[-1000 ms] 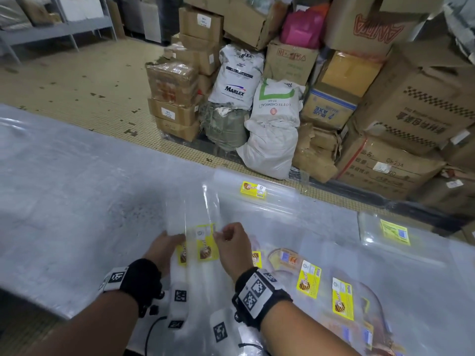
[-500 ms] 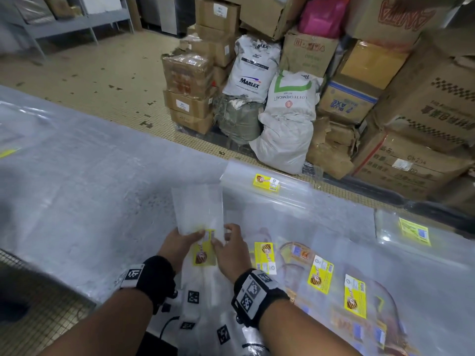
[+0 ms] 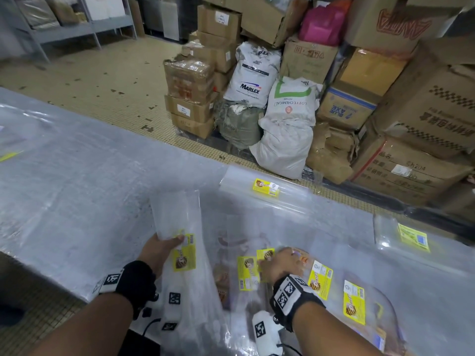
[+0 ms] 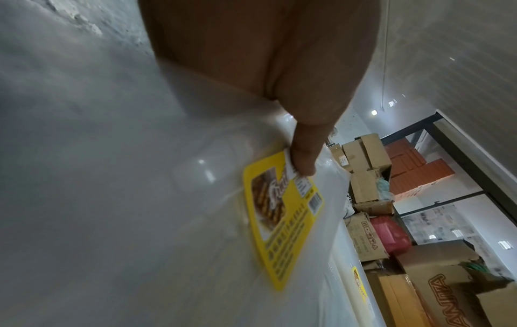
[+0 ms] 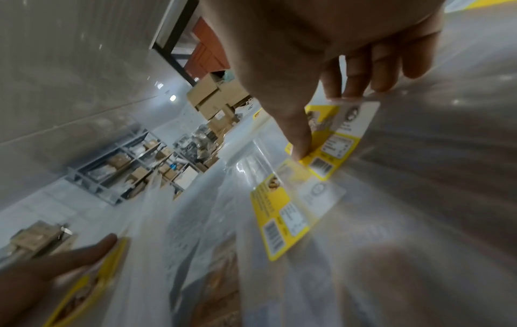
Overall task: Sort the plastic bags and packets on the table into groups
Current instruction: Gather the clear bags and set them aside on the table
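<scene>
My left hand (image 3: 168, 241) holds a long clear plastic bag (image 3: 177, 211) with a yellow label (image 3: 185, 253) just above the table; its thumb (image 4: 303, 159) presses on the label's top corner. Off to the right, my right hand (image 3: 276, 260) reaches into a spread of overlapping clear bags with yellow labels (image 3: 248, 272). In the right wrist view the thumb (image 5: 299, 141) and fingers (image 5: 352, 88) pinch the top of one labelled bag (image 5: 335, 132). More labelled bags (image 3: 354, 301) lie to the right of that hand.
The table (image 3: 77, 188) has a grey, plastic-covered top. A larger labelled bag (image 3: 267, 187) lies near the far edge and another (image 3: 412, 236) at the right. Stacked cartons (image 3: 424, 111) and sacks (image 3: 253, 75) stand on the floor beyond the table.
My right hand has let go of the bag both hands held and moved right onto the pile. The left hand now holds that bag alone, shifted slightly left.
</scene>
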{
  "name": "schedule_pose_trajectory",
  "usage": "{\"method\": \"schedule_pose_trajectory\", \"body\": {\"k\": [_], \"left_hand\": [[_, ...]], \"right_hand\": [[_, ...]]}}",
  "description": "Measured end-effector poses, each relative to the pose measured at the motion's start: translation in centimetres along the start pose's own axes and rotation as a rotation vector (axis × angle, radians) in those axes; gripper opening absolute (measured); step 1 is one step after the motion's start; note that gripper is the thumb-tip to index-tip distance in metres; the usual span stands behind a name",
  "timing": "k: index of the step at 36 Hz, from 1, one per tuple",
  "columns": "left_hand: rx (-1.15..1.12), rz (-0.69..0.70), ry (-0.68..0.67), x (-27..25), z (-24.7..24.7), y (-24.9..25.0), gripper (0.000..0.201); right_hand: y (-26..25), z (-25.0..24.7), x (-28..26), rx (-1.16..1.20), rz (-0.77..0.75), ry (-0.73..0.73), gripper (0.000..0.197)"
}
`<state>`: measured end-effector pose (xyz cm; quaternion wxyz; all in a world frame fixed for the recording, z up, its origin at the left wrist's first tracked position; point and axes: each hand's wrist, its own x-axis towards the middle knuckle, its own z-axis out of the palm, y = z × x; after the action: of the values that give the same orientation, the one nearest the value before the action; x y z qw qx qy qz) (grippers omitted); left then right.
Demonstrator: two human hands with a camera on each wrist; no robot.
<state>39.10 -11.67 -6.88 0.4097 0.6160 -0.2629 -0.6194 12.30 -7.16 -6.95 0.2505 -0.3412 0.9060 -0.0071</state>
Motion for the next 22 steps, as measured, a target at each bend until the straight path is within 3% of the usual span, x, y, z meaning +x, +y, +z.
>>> {"method": "schedule_pose_trajectory", "body": {"k": [4, 7, 14, 18, 20, 22], "left_hand": [[0.005, 0.009, -0.009, -0.1, 0.0, 0.0, 0.021], [-0.003, 0.009, -0.015, 0.0, 0.1, 0.0, 0.02], [-0.027, -0.002, -0.051, 0.0, 0.5, -0.3, 0.024], [-0.059, 0.001, -0.052, 0.1, 0.7, -0.6, 0.03], [-0.059, 0.008, -0.039, -0.2, 0.9, -0.4, 0.037], [0.008, 0.014, -0.009, 0.2, 0.7, -0.7, 0.059]], "right_hand": [[0.3, 0.5, 0.7, 0.41, -0.088, -0.05, 0.05], [-0.7, -0.6, -0.4, 0.533, -0.168, -0.01, 0.034], [-4.8, -1.2, -3.5, 0.839, -0.386, 0.008, 0.047], [-7.0, -0.4, -5.8, 0.874, -0.522, -0.154, 0.056], [-7.5, 0.3, -6.6, 0.835, -0.561, -0.201, 0.058], [-7.6, 1.0, -7.0, 0.799, -0.584, -0.218, 0.06]]}}
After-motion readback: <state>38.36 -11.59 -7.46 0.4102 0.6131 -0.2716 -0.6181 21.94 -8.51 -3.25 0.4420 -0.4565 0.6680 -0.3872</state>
